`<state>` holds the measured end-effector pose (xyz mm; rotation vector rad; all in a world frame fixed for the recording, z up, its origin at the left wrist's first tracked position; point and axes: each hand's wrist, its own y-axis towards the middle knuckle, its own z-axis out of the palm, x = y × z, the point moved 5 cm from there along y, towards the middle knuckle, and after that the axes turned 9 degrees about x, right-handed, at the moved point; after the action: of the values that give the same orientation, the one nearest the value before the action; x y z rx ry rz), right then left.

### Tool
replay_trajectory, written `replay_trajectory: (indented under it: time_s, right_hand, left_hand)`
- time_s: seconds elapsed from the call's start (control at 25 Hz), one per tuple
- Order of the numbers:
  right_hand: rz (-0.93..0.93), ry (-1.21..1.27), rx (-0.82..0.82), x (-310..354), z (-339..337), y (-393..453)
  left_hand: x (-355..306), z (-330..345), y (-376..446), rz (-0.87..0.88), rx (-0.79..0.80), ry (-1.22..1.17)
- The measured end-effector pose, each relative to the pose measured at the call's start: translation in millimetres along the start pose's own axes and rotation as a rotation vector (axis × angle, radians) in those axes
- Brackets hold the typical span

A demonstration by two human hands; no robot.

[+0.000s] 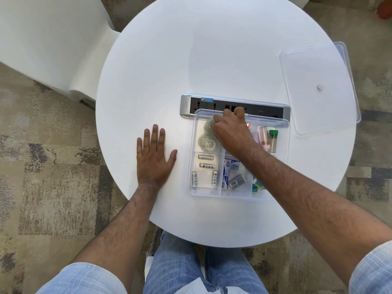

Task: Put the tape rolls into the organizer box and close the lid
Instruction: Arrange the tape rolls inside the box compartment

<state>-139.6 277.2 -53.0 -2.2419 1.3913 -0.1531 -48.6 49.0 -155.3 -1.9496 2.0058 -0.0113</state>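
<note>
A clear organizer box (192,166) sits open on the round white table (212,60). In its far left compartment lie clear tape rolls (206,142); one more tape roll (209,125) sits at the far end under the fingers of my right hand (232,130), which is curled over that compartment and touching it. My left hand (153,155) lies flat and spread on the table, left of the box, holding nothing. The clear lid (318,88), with a small white knob, rests apart at the table's right edge, partly overhanging.
Other compartments hold several batteries (206,166), small staple boxes (232,172), and a pink and a green-capped tube (269,139). A grey power socket strip (212,102) runs just behind the box. A white chair (53,39) stands at the far left.
</note>
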Motion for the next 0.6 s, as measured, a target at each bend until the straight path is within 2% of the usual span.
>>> replay_trajectory:
  time_s: [0.36,0.6]
  right_hand:
    - [-0.099,-0.049,0.032,13.2,-0.8,10.9]
    - [-0.08,0.011,-0.066,6.1,-6.4,2.7]
  left_hand:
    - [-0.4,-1.3,-0.2,0.0,0.008,-0.014]
    - [-1.0,-2.5,0.1,-0.003,0.018,-0.011]
